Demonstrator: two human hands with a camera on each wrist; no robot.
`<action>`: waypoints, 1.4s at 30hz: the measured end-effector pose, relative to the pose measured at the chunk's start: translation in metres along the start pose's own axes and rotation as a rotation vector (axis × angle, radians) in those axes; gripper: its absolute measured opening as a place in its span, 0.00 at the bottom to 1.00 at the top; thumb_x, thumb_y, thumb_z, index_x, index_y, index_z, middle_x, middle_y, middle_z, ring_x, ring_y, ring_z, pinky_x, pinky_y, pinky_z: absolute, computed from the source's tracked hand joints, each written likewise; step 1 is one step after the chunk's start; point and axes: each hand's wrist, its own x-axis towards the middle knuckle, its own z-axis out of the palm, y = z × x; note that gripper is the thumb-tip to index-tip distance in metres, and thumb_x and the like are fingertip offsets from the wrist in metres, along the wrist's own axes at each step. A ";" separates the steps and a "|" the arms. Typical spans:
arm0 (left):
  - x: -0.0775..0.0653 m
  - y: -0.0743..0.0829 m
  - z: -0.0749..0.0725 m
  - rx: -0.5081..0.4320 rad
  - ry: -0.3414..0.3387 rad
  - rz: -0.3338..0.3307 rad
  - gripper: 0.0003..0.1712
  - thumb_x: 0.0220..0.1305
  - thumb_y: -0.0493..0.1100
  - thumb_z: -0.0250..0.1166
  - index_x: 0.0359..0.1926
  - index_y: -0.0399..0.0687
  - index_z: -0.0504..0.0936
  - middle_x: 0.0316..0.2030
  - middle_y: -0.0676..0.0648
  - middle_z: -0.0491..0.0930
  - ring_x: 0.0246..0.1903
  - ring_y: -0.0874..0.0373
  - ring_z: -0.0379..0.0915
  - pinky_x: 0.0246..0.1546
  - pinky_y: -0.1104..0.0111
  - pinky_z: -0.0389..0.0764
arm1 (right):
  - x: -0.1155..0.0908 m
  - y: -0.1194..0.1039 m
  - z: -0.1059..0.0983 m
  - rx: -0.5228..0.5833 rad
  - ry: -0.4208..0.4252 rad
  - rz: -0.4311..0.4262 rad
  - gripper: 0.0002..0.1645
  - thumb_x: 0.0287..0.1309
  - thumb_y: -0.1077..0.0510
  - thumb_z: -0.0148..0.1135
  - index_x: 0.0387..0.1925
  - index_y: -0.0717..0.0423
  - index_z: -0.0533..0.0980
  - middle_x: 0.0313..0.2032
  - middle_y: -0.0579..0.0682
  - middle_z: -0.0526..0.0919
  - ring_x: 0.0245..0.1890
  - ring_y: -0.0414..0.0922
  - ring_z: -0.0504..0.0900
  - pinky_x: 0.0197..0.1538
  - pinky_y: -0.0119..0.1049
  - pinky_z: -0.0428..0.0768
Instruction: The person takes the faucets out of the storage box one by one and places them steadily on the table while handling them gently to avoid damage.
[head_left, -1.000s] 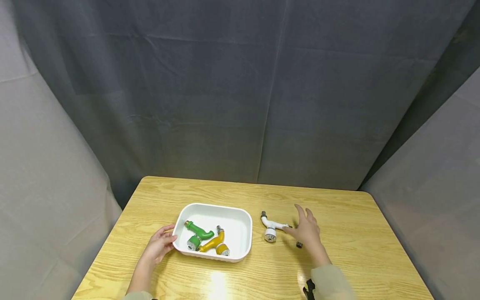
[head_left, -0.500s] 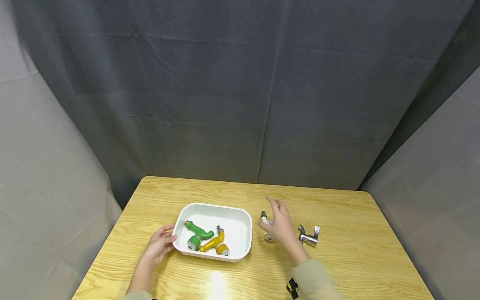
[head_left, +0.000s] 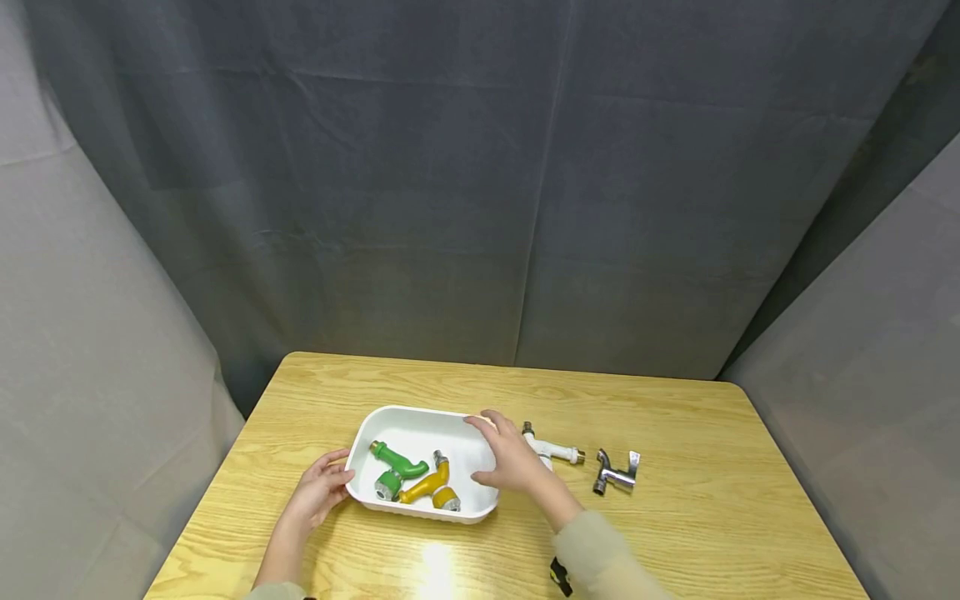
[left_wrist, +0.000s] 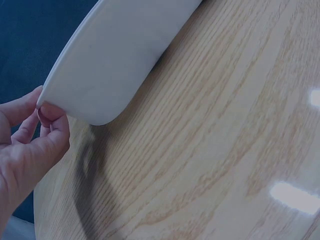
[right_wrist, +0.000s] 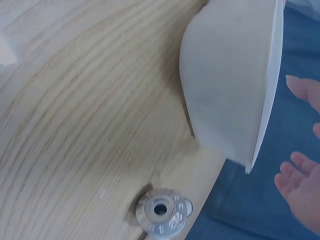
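A white plastic basin (head_left: 471, 442) stands on the table, holding a green tap (head_left: 397, 460) and a yellow tap (head_left: 429, 485). My left hand (head_left: 316, 492) pinches its left rim between thumb and fingers, which the left wrist view shows close up. Over the basin's right end hovers my right hand (head_left: 512, 460), thumb and fingers spread, nothing held. In the right wrist view this hand (right_wrist: 306, 185) appears beyond the rim, apart from it. A white tap (head_left: 555, 451) lies right of the basin, partly hidden by the right hand.
A chrome tap (head_left: 617, 476) lies farther right on the wooden table (head_left: 712, 500). A grey curtain (head_left: 420, 208) hangs behind the table, with pale cloth on both sides.
My right hand has moved left, from between the chrome and white taps, across the white tap to the basin's right end. The left hand and the basin have stayed put.
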 end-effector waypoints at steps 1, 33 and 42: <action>0.000 0.000 0.000 0.000 0.000 0.000 0.29 0.59 0.28 0.55 0.62 0.33 0.59 0.37 0.44 0.71 0.34 0.57 0.70 0.32 0.71 0.74 | 0.001 -0.002 0.002 -0.004 -0.027 -0.013 0.51 0.39 0.51 0.73 0.65 0.43 0.58 0.64 0.59 0.57 0.61 0.58 0.60 0.57 0.57 0.64; 0.001 -0.002 0.000 0.011 0.004 0.002 0.29 0.59 0.28 0.56 0.62 0.33 0.60 0.38 0.43 0.72 0.35 0.56 0.70 0.32 0.71 0.74 | 0.026 -0.034 0.036 -0.294 -0.424 -0.332 0.42 0.49 0.59 0.67 0.64 0.36 0.61 0.61 0.45 0.65 0.62 0.43 0.62 0.63 0.40 0.61; 0.000 -0.001 0.000 0.005 0.004 0.004 0.29 0.59 0.28 0.56 0.61 0.33 0.59 0.38 0.43 0.72 0.35 0.56 0.71 0.33 0.71 0.74 | 0.031 -0.038 0.041 -0.330 -0.448 -0.382 0.39 0.51 0.60 0.66 0.62 0.34 0.62 0.58 0.41 0.67 0.58 0.39 0.65 0.60 0.35 0.64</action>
